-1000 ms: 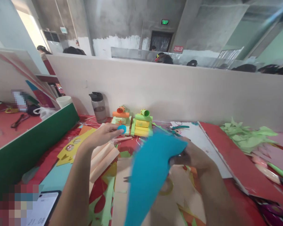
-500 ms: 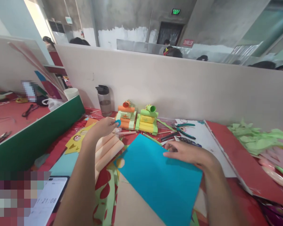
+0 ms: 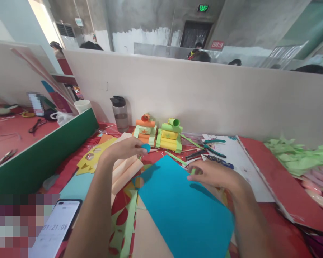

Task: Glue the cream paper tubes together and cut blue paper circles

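While the left hand [image 3: 125,147] pinches a small blue disc [image 3: 146,147] between thumb and fingertips, the right hand [image 3: 211,174] hangs over the upper right edge of a blue sheet [image 3: 184,204], its thumb and fingers curled but apart, a bit of green showing in the gap. Against the frame of half a second ago, the left hand has brought the disc rightward and a little nearer, and the disc is now closer to the sheet's far corner. The right hand has hardly shifted. The sheet, raised and blurred in that hand a second ago, now lies spread near the front edge of the red table [image 3: 281,229], on beige paper [image 3: 150,233], turned slightly since the last frame.

Left of it lie a pleated beige piece [image 3: 126,173] and green paper with cut-out holes [image 3: 126,218]. Along the table's far edge, before the pale partition [image 3: 204,93], stand an orange-and-green paper model [image 3: 145,129] and a yellow-and-green one [image 3: 169,137], with a bottle [image 3: 121,116] towards the far left corner. Teal-handled pliers [image 3: 215,152] rest partly over a white sheet [image 3: 244,175] on the right. At the near left corner a phone [image 3: 56,224] reads 01:21:08.
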`<state>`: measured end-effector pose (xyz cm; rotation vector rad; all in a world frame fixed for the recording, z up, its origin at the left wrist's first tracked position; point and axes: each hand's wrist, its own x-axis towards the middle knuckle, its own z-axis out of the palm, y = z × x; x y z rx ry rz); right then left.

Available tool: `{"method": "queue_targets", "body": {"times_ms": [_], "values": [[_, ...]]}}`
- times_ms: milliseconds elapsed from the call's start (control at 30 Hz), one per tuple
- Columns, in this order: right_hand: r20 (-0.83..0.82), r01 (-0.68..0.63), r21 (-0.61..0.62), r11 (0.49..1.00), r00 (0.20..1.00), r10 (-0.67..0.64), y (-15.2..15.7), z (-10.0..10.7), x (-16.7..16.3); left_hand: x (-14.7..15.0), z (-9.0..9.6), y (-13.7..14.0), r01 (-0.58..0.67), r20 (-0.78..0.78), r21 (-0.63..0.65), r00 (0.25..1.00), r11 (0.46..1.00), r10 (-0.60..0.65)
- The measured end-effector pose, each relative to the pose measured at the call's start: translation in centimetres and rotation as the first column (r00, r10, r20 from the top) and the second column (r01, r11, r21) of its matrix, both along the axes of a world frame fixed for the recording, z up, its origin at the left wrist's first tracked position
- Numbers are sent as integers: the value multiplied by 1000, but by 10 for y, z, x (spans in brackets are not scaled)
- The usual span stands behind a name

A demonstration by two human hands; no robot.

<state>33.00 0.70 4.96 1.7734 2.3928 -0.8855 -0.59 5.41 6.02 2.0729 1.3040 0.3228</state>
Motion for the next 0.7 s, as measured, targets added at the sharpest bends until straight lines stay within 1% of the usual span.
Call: {"method": "queue_targets", "body": {"times_ms": [33,100,167,200,267,333,400,433,467,500,533,567,600,633,667,700], "values": [[-112,6,39,999,994,-2,-2,3,-7,7,3,-2,86,31,-37,996,996,-85],[-335,59,20,998,941,-49,-5,8,-26,21,4,-5,226,130,-101,968,969,-213],[-531,52,6,999,847,-41,-7,8,-48,32,3,-6,308,205,-153,939,939,-275],[-589,53,34,998,808,-23,-7,7,-57,37,1,-6,323,221,-172,933,931,-283],[-655,49,67,997,756,7,-7,1,-72,43,-1,-5,324,217,-199,935,925,-280],[-685,67,75,995,729,3,-5,-5,-79,46,-1,-5,321,190,-210,940,923,-284],[-703,99,68,993,711,-23,-3,-12,-79,43,2,-6,320,158,-180,943,930,-294],[-711,114,61,992,702,-37,-2,-14,-78,39,4,-6,300,144,-149,949,942,-280],[-721,127,53,991,691,-50,0,-17,-76,32,5,-5,254,127,-108,962,961,-240],[-730,138,45,989,680,-61,2,-18,-73,24,5,-4,178,112,-63,979,982,-170],[-738,147,38,988,671,-72,3,-20,-71,14,4,-3,64,84,-10,995,998,-62],[-743,153,31,988,665,-80,5,-21,-68,2,1,-1,-68,27,52,997,996,66],[-745,161,29,987,662,-86,6,-21,-66,-10,-3,2,-198,-48,128,977,972,206],[-744,169,31,985,662,-90,7,-22,-65,-22,-8,4,-304,-130,180,935,935,329],[-742,175,35,984,664,-92,8,-22,-63,-34,-14,7,-377,-204,212,885,902,418],[-738,178,40,983,668,-91,8,-22,-63,-43,-21,9,-414,-273,205,846,887,459]]}}
